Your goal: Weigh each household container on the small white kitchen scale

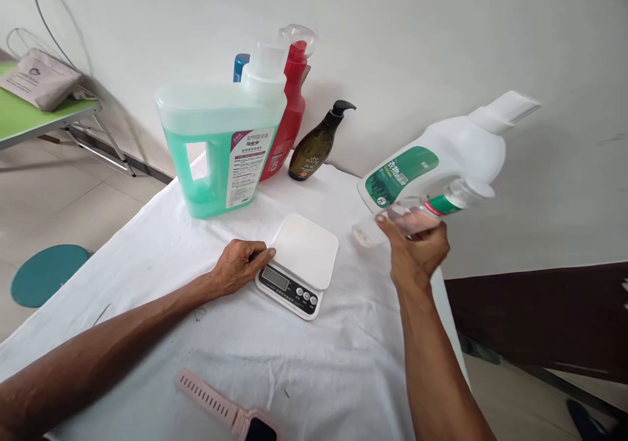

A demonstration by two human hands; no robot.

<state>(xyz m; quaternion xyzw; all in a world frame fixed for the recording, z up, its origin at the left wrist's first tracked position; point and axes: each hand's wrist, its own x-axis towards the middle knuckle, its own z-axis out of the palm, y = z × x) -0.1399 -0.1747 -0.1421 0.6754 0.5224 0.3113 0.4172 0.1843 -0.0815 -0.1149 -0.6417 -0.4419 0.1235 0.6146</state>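
White plastic detergent bottle with a green label (pixel 441 159) is up in the air, tipped over on its side, cap end pointing right, well above the desk's right edge. The right hand (pixel 417 248) has it from below, its grip closed around the bottle's clear handle part, thumb showing on the near side. Over on the other side, the left hand (pixel 243 264) lies low on the white cloth-covered desk (pixel 147 277), fingers loosely curled and empty, fingertips touching the left edge of the small white digital kitchen scale (pixel 299 264). That scale sits mid-desk with a bare platform, its display and buttons facing the person. Behind it stands a big translucent jug of green liquid (pixel 220 146), with a red spray bottle (pixel 289 120) just behind that and a dark brown pump bottle (pixel 318 143) to its right. A pink-strapped watch (pixel 226 408) lies at the near edge.
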